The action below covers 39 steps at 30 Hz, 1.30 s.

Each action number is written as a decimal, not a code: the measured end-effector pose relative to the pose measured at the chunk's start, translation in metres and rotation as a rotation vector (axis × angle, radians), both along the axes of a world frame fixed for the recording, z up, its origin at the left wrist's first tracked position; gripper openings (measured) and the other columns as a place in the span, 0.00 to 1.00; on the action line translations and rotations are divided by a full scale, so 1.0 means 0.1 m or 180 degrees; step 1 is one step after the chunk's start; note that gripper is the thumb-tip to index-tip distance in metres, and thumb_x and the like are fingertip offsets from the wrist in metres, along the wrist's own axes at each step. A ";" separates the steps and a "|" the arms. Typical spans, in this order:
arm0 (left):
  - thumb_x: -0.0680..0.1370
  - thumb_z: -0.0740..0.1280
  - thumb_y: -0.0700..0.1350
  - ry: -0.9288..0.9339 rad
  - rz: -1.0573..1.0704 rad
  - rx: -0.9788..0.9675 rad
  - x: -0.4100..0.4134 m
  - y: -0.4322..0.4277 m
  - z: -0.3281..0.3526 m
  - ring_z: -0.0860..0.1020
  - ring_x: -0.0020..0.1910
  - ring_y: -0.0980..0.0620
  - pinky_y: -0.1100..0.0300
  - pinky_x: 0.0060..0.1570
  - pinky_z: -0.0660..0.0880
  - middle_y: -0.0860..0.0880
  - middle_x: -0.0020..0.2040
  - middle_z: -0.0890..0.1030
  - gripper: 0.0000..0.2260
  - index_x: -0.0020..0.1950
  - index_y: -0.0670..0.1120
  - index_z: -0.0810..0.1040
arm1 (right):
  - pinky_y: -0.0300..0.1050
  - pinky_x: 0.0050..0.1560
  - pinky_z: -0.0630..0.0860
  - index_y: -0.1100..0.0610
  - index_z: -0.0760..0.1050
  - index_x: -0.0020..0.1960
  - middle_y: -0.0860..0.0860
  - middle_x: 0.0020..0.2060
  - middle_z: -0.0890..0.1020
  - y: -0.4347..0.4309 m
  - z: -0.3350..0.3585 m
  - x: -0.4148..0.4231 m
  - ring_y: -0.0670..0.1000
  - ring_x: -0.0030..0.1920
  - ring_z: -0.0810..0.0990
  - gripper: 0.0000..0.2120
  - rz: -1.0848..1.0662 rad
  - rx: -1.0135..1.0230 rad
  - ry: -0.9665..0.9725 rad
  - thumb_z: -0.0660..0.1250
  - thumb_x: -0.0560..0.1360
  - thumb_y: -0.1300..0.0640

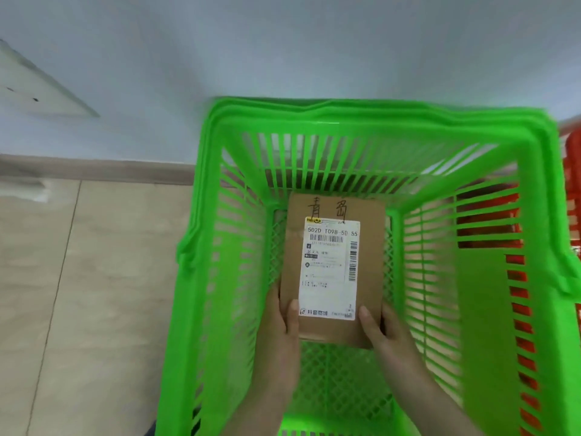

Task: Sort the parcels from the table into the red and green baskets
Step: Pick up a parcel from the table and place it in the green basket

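A brown cardboard parcel [371, 247] with a white shipping label and black handwriting lies low inside the green basket [361, 121], near its mesh floor. Both of my hands reach down into the basket and hold the parcel's near end. My left hand [281, 328] grips its near left corner, thumb on top. My right hand [382, 332] grips its near right corner, thumb on the label's edge. The red basket [572, 171] stands right of the green one, seen partly through the green slats.
The green basket stands on a beige tiled floor [94, 294] against a pale wall [283, 42] with a brown skirting board [94, 169]. A white angled panel [28, 86] shows at the upper left. The table is out of view.
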<state>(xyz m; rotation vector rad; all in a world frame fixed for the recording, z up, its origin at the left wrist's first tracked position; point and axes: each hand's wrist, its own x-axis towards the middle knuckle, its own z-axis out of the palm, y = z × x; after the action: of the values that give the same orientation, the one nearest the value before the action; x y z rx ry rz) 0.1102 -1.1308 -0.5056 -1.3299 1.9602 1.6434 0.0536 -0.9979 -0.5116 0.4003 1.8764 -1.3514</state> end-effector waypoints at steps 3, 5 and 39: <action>0.82 0.53 0.47 -0.0089 0.0101 -0.0217 0.06 -0.01 0.04 0.74 0.52 0.57 0.76 0.39 0.67 0.55 0.60 0.75 0.19 0.73 0.55 0.59 | 0.24 0.45 0.71 0.53 0.71 0.60 0.47 0.53 0.79 -0.05 -0.08 0.09 0.38 0.51 0.76 0.11 0.0105 -0.0052 0.0044 0.62 0.78 0.59; 0.82 0.53 0.47 -0.0116 0.0232 -0.0330 0.10 -0.04 0.07 0.73 0.53 0.56 0.72 0.40 0.67 0.54 0.63 0.74 0.20 0.74 0.55 0.58 | 0.25 0.48 0.72 0.51 0.71 0.60 0.45 0.52 0.79 -0.14 -0.10 0.12 0.39 0.53 0.76 0.15 0.0176 -0.0125 0.0084 0.63 0.75 0.51; 0.79 0.49 0.48 0.0367 -0.2299 -0.2751 -0.48 -0.28 -0.17 0.37 0.76 0.54 0.53 0.72 0.50 0.44 0.76 0.52 0.26 0.76 0.40 0.51 | 0.49 0.74 0.46 0.64 0.49 0.75 0.57 0.75 0.53 -0.65 -0.12 -0.43 0.52 0.76 0.47 0.28 0.2856 0.1705 0.2770 0.37 0.81 0.48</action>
<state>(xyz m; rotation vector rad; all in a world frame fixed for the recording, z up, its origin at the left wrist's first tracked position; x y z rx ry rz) 0.0620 -1.1584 -0.5230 -0.5308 2.8865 0.5448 0.0107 -1.0626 -0.5232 -0.8491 2.6080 -0.3750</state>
